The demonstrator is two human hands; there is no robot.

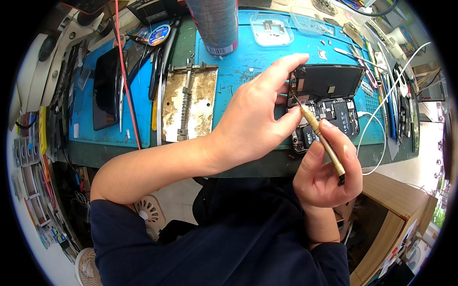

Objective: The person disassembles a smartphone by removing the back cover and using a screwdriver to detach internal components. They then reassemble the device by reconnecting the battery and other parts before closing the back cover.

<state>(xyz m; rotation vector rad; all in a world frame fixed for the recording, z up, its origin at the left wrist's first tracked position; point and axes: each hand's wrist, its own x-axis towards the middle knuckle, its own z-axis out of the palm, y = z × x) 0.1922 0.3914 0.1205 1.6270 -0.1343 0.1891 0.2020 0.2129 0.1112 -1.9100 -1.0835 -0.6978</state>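
On the blue mat at the right, an opened phone [344,116] shows its black battery and inner parts. Its screen panel [341,78] stands raised along the far side, inner face toward me. My left hand [250,117] grips the panel's left edge, thumb near the phone body and the other fingers partly hidden behind it. A brass-coloured precision screwdriver [325,144] is pinched in my right hand [327,178]. It slants up and left, its thin tip at the lower left corner of the raised panel. Whether the tip sits in a screw is too small to tell.
Left of my left hand lies a worn metal clamp holder [190,102]. A dark phone [107,88] rests farther left. A tall can [217,24] and a clear box of small parts [272,31] stand behind. A white cable [385,128] and several tools lie at the right.
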